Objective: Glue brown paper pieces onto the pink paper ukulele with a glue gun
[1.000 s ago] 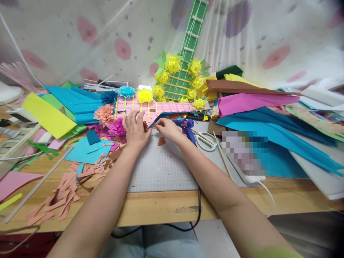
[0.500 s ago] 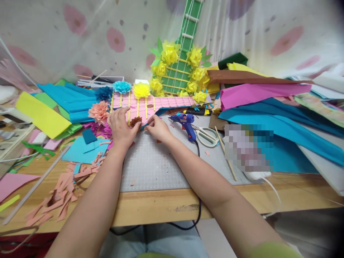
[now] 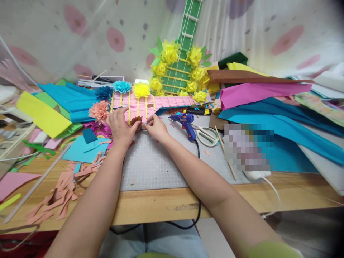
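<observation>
A pink toy guitar (image 3: 161, 103) with yellow strips and paper flowers lies across the far part of the cutting mat. My left hand (image 3: 120, 126) holds its near side, fingers bent over the pink face and thumb against a brown paper flower (image 3: 136, 120). Thumb and forefinger of my right hand (image 3: 156, 128) are pinched together on the blue paper edging at the guitar's near rim, just right of that flower. Most of what lies between these fingertips is hidden. Salmon (image 3: 99, 111), dark blue (image 3: 103, 93), light blue (image 3: 122, 86) and yellow (image 3: 141, 90) flowers sit along the guitar.
To the right lie a blue glue gun (image 3: 185, 125) with its black cord, scissors (image 3: 206, 136) and a wooden stick (image 3: 225, 154). A green guitar (image 3: 176, 80) with yellow flowers stands behind. Salmon paper scraps (image 3: 63, 190) are at left; blue crepe paper (image 3: 282, 122) spreads at right.
My right fingertips have shifted very slightly along the guitar's near rim, and less of the blue edging shows beside them. My left hand stays nearly in place.
</observation>
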`<action>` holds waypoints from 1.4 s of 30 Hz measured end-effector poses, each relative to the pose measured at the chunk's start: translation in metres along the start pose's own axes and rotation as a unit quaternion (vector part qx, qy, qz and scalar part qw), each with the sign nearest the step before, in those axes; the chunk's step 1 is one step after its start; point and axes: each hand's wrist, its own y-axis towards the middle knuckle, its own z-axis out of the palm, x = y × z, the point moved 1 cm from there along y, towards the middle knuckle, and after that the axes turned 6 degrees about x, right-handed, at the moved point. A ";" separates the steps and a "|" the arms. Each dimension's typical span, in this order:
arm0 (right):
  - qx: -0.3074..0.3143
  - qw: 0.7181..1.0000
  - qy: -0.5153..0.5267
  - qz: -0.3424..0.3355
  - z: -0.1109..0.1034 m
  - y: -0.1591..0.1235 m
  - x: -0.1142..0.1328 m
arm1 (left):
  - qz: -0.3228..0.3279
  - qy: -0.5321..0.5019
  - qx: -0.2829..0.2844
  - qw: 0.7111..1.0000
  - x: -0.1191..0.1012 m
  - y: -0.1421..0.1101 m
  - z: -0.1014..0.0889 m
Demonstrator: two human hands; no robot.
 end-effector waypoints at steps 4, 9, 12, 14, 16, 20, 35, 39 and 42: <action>0.003 1.000 0.006 0.000 0.004 0.003 -0.002 | -0.003 0.000 0.001 1.000 0.000 0.000 0.000; -0.001 1.000 0.006 -0.007 0.007 0.006 -0.004 | 0.000 -0.002 0.000 1.000 -0.001 0.000 -0.001; 0.004 0.999 0.033 -0.003 0.010 0.008 -0.006 | -0.002 -0.001 0.001 1.000 -0.001 0.000 -0.001; 0.015 0.997 0.071 0.005 0.011 0.010 -0.008 | -0.003 -0.002 0.002 1.000 -0.001 0.001 -0.002; 0.025 0.993 0.111 0.011 0.013 0.011 -0.010 | -0.004 -0.004 0.003 1.000 -0.001 0.001 -0.002; 0.035 0.985 0.169 0.021 0.013 0.011 -0.010 | -0.004 -0.009 0.001 1.000 -0.002 0.000 -0.002; 0.032 0.988 0.149 -0.006 0.009 0.014 -0.010 | 0.098 0.016 0.100 0.990 -0.012 -0.010 -0.013; 0.026 0.992 0.123 -0.016 0.007 0.013 -0.009 | 0.078 0.016 0.110 0.991 -0.015 -0.012 -0.007; 0.021 0.994 0.103 -0.019 0.005 0.012 -0.008 | 0.077 0.019 0.110 0.991 -0.014 -0.011 -0.006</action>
